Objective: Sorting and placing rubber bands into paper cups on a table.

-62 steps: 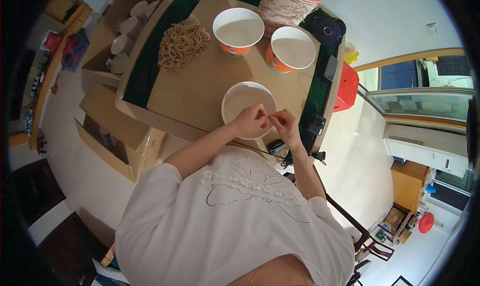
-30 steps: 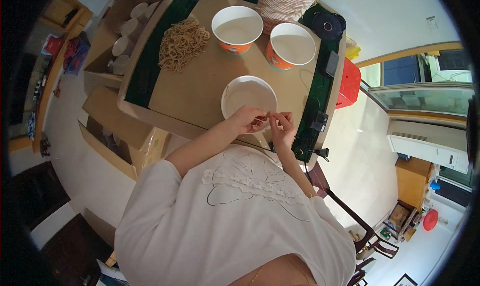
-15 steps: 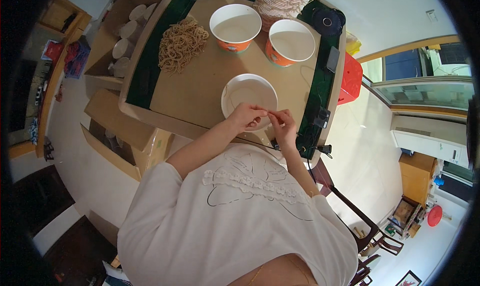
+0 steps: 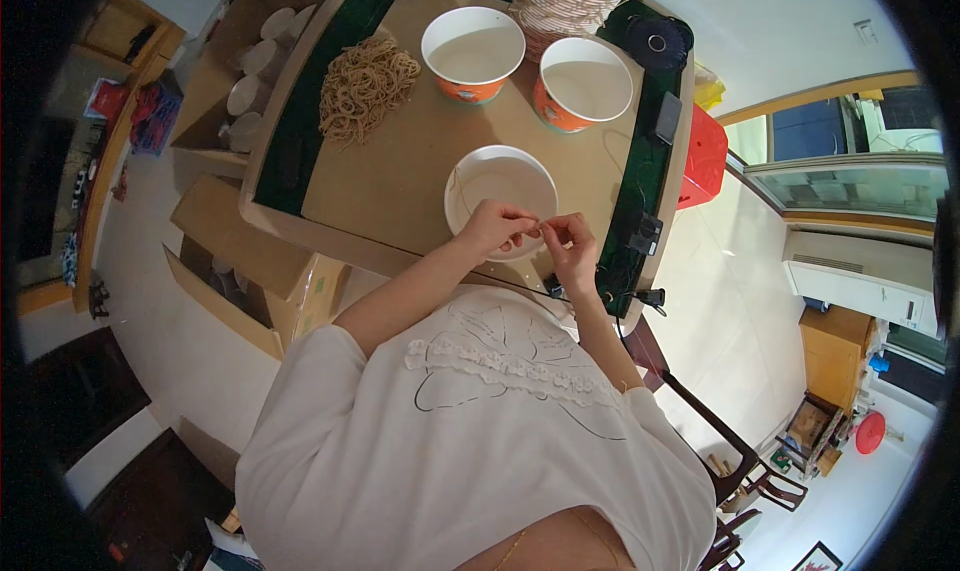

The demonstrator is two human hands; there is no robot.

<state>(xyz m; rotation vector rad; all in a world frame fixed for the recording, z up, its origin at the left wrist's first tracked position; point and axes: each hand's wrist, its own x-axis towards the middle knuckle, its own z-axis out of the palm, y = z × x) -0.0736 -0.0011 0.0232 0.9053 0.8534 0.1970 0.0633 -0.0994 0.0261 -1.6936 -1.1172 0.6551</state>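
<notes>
My left hand [image 4: 497,228] and my right hand [image 4: 570,251] meet fingertip to fingertip over the near rim of a white paper bucket [image 4: 500,166]. Both are closed in a pinch; whatever lies between the fingers is too small to make out. A thin tan strand [image 4: 458,179] shows at the left inside of this bucket. Beyond it stand two more open paper buckets with orange outsides, one at the left [image 4: 473,56] and one at the right [image 4: 585,81]. A tangled heap of thin tan cord or bands [image 4: 368,89] lies left of them.
A tall stack of nested buckets [image 4: 570,11] rises at the table's far edge, beside a dark blue round object [image 4: 657,44]. Chargers and cables [image 4: 643,233] line the right edge. Cardboard boxes [image 4: 250,221] holding cups stand left of the table; a red stool [image 4: 705,156] stands right.
Both hands have shifted slightly and stay pinched together at the bucket's near rim. The whole view has moved a little; the buckets and the tan heap stay in place.
</notes>
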